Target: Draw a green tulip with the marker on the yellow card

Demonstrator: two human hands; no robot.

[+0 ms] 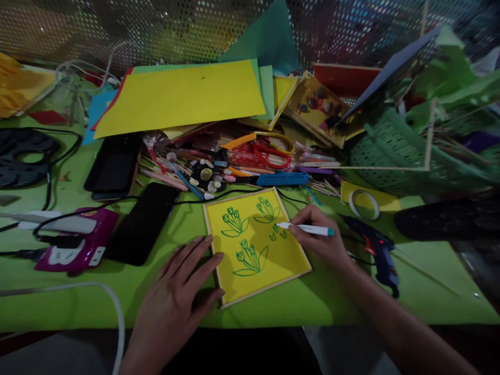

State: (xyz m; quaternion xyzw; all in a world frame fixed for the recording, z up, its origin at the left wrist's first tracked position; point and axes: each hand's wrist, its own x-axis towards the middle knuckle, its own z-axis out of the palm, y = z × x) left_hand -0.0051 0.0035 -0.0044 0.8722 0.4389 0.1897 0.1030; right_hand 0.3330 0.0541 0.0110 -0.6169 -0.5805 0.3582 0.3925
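Note:
My right hand is closed around a white marker with a teal end, its tip touching a yellow panel edged with thin wooden strips. Green outlines of tulips with leaves cover parts of the panel, and a few small green petal shapes lie right by the marker tip. On the panel's left edge rest the fingertips of my left hand, which is spread out and holds nothing.
Left of the panel are a black phone and a purple power strip. A glue gun with a red light and a tape roll lie at right. Behind are scissors, a blue cutter, yellow paper and a green basket.

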